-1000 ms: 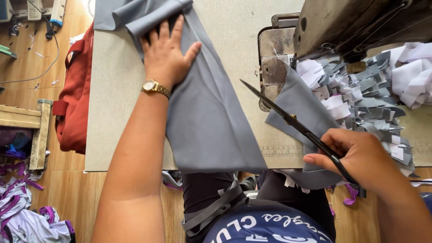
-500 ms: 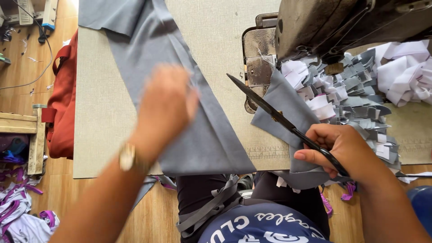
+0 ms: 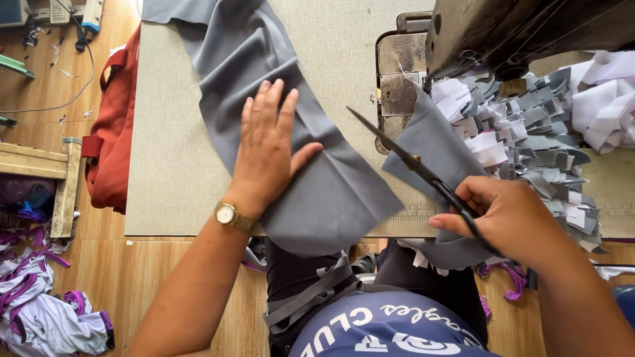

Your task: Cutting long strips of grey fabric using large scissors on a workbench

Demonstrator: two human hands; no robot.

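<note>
Grey cloth (image 3: 291,125) spread on worktop (image 3: 172,172), pressed flat under left hand (image 3: 268,149), fingers (image 3: 261,106) stretched out. Black scissors (image 3: 423,175) gripped tight in right hand (image 3: 509,221), blades over smaller grey piece (image 3: 430,142).

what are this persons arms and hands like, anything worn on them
Both forearms are bare, with no sleeves in view and no gloves. The left hand has a gold-coloured wristwatch with a round pale dial and a metal band on its wrist. The right hand shows no watch or bracelet in this view. No rings can be made out on either hand.
</note>
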